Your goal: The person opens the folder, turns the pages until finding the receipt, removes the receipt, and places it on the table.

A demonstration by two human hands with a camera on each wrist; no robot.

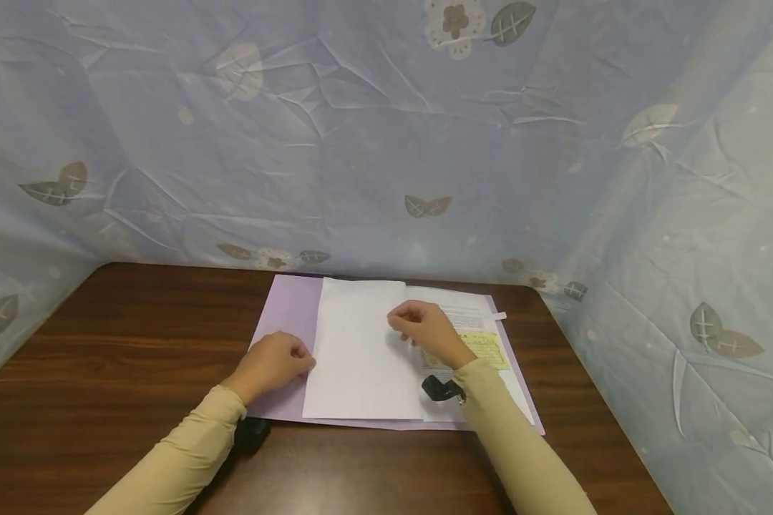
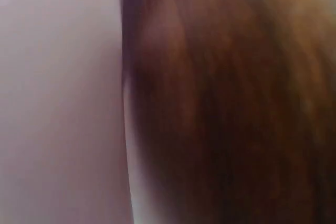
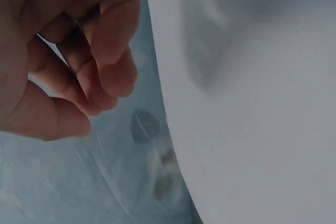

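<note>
A purple folder (image 1: 288, 304) lies spread on the wooden table with papers in it. Over its middle is a blank white sheet (image 1: 361, 343). My left hand (image 1: 275, 363) is at this sheet's left edge, with curled thumb and fingertips pinching the edge. Above the sheet's right side is my right hand (image 1: 430, 331); its fingers are loosely bent, and the right wrist view shows thumb and fingers apart with nothing between them. The left wrist view is blurred and does not show the left fingers.
Under the right arm lie a printed page (image 1: 467, 312) and a yellow note (image 1: 489, 348) with writing. A pale tab (image 1: 499, 316) sticks out past the folder's right edge. Behind the dark wooden table (image 1: 135, 343) hangs a patterned cloth (image 1: 361, 143), which also covers the sides.
</note>
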